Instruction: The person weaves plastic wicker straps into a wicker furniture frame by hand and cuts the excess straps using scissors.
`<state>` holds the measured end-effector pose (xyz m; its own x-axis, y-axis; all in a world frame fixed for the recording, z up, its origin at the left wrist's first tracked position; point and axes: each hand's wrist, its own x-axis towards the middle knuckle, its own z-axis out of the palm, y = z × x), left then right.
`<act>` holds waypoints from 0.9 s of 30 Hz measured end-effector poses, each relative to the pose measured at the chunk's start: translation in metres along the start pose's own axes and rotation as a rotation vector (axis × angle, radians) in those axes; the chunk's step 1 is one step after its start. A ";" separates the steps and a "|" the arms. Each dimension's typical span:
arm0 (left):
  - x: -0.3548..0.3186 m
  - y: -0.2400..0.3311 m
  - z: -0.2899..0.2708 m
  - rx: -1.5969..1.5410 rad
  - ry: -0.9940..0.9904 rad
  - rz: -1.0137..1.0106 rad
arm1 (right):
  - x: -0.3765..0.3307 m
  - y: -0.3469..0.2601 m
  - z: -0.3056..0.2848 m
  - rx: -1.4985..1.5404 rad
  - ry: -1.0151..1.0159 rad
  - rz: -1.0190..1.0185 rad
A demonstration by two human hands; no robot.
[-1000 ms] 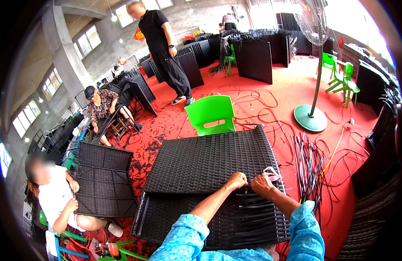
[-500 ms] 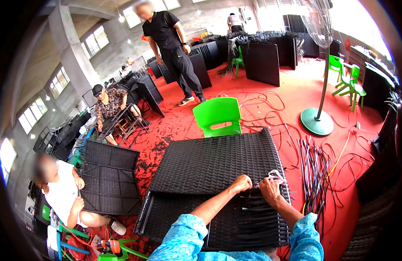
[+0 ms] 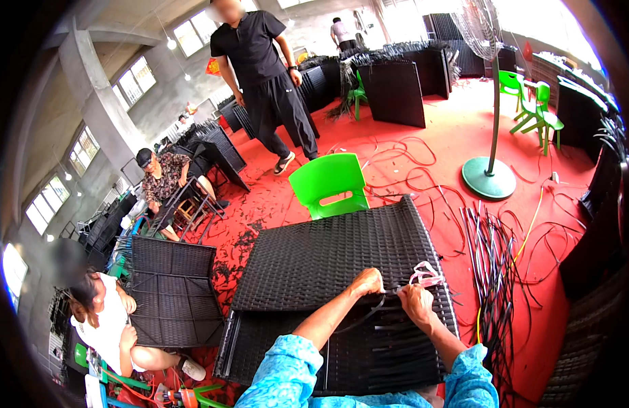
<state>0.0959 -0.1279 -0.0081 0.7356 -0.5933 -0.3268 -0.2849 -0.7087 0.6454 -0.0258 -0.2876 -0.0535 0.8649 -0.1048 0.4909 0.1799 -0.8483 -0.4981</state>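
The standing person in black has stepped nearer since a second ago; my hands stay low on the black woven panel lying before me; my left hand curls shut on a dark strand; my right hand pinches the weave beside the pink ribbon.

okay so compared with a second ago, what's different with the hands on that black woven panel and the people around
The person in black clothes has walked nearer, toward the green plastic chair. Both hands have stayed at the woven edge of the black wicker panel: the left hand and right hand still grip a black strip between them. The seated person in the patterned shirt and the standing fan are unchanged.
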 end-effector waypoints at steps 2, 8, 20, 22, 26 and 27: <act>0.004 -0.006 0.006 -0.088 -0.038 -0.095 | 0.007 -0.011 -0.001 0.149 -0.053 0.132; 0.008 -0.001 0.023 0.059 0.068 0.040 | 0.000 -0.022 0.001 0.226 -0.140 0.312; 0.004 -0.007 0.041 -0.136 0.130 0.104 | -0.021 -0.010 0.015 0.268 0.133 0.023; 0.000 0.003 0.028 -0.319 0.098 0.067 | -0.015 -0.008 0.013 0.294 0.144 -0.056; -0.015 0.006 0.014 -0.325 0.021 -0.038 | -0.010 -0.014 0.016 0.347 0.186 0.028; -0.011 0.009 0.004 -0.298 0.029 -0.051 | -0.008 -0.015 0.011 0.365 0.099 0.097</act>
<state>0.0828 -0.1292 -0.0011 0.7631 -0.5452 -0.3470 -0.0571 -0.5918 0.8041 -0.0302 -0.2681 -0.0576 0.8402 -0.2401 0.4862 0.2697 -0.5929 -0.7588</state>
